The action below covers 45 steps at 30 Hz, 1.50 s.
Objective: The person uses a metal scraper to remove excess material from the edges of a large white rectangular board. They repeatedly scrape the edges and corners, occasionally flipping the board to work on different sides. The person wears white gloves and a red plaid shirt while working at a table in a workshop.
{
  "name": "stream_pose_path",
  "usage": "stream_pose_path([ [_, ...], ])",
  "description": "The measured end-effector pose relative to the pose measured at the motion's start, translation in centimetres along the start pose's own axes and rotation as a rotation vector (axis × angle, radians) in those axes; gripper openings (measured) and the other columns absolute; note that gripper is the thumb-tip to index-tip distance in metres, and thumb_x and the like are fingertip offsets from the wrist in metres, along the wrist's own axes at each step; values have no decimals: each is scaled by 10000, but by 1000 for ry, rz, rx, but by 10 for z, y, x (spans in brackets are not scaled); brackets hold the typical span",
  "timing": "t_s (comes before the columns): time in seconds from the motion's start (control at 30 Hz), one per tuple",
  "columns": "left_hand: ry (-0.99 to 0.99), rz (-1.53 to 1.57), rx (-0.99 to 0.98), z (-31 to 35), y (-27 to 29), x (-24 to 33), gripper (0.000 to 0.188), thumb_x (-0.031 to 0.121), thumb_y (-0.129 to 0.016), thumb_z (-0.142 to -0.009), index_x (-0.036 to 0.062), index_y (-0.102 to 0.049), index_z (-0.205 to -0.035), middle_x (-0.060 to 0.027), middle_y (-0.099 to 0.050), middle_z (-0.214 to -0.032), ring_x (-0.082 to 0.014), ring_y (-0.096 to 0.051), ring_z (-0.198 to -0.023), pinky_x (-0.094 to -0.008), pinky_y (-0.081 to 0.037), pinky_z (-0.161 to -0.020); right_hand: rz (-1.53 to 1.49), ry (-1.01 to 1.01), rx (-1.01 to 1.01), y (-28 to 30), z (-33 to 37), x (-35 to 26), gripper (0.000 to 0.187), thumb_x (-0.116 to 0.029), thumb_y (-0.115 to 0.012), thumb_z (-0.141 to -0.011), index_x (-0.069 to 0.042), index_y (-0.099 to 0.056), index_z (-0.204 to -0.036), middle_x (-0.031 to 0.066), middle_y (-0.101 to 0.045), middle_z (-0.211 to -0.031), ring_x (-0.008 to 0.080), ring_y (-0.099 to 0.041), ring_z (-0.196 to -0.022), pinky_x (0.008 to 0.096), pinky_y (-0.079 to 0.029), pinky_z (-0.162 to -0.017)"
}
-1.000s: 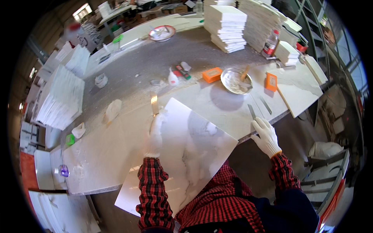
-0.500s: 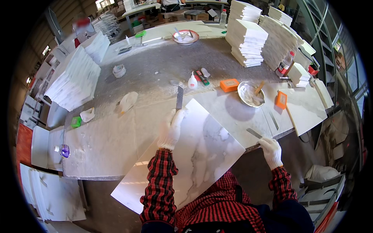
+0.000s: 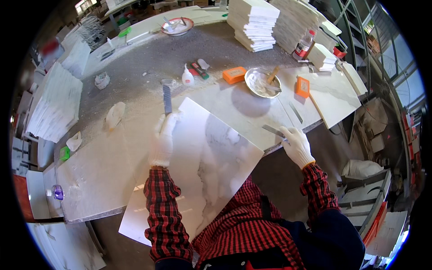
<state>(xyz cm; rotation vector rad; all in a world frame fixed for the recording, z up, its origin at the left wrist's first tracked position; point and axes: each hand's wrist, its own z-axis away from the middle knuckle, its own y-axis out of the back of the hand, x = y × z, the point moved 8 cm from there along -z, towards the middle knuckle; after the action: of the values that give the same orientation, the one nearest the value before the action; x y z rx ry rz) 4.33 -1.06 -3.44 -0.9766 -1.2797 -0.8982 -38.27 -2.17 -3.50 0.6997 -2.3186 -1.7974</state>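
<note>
A white slab (image 3: 220, 153) with grey veins lies turned on the table, one corner hanging over the front edge towards me. My left hand (image 3: 163, 139), in a white knit glove, rests at the slab's upper left edge. Its fingers are closed on a flat metal scraper blade (image 3: 167, 100), which points away from me. To the right of the slab, my right hand (image 3: 297, 146), also gloved, grips a second thin metal scraper (image 3: 272, 131) near the table edge, blade pointing left. That scraper is clear of the slab's right corner. Both handles are mostly hidden by the gloves.
A metal bowl (image 3: 256, 92) of white paste holds a wooden-handled tool, between two orange boxes (image 3: 234, 75) (image 3: 303, 87). A white squeeze bottle (image 3: 187, 75) stands farther left. Stacks of white slabs (image 3: 254, 24) (image 3: 56, 103) rise at the far side and left. Another loose blade (image 3: 295, 112) lies right.
The view has swung right, so the table's things sit farther left and higher in it. My right hand has moved slightly away from me with its scraper; my left hand keeps its place on the slab.
</note>
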Motion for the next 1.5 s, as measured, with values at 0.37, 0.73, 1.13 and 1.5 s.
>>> stream_pose_path([
  [0.37, 1, 14, -15, 4, -4, 12, 263, 235, -594, -1010, 15, -718, -1083, -10, -688, -1034, -94, -597, -965, -254, -457, -896, -1, -2, -8, -4, 2, -19, 397, -6, -614, -797, -130, -660, -1172, 117, -667, -946, 368, -641, -880, 490, -515, -756],
  [0.73, -54, 1, -9, 2, -7, 13, 254, 185, -610, -1021, -22, -718, -1120, -26, -702, -1035, -95, -629, -945, -244, -483, -881, -14, 118, -64, -19, 9, -19, 366, -16, -626, -792, -114, -666, -1142, 94, -694, -1047, 336, -660, -956, 450, -529, -810],
  [1.13, -6, -16, 17, 5, -2, 12, 253, 193, -605, -1024, 0, -725, -1134, -22, -710, -1022, -94, -645, -936, -240, -498, -847, -80, -193, 188, -3, 16, -15, 452, 0, -589, -873, -237, -712, -1238, 71, -674, -951, 289, -674, -852, 423, -540, -710],
  [1.5, -73, -136, 12, 5, 0, 16, 298, 282, -596, -1005, 33, -743, -1076, -29, -712, -931, -111, -619, -901, -278, -473, -843, -169, -214, 67, -19, 11, -5, 346, -123, -582, -926, -234, -730, -1218, 106, -690, -948, 335, -685, -861, 421, -539, -732],
])
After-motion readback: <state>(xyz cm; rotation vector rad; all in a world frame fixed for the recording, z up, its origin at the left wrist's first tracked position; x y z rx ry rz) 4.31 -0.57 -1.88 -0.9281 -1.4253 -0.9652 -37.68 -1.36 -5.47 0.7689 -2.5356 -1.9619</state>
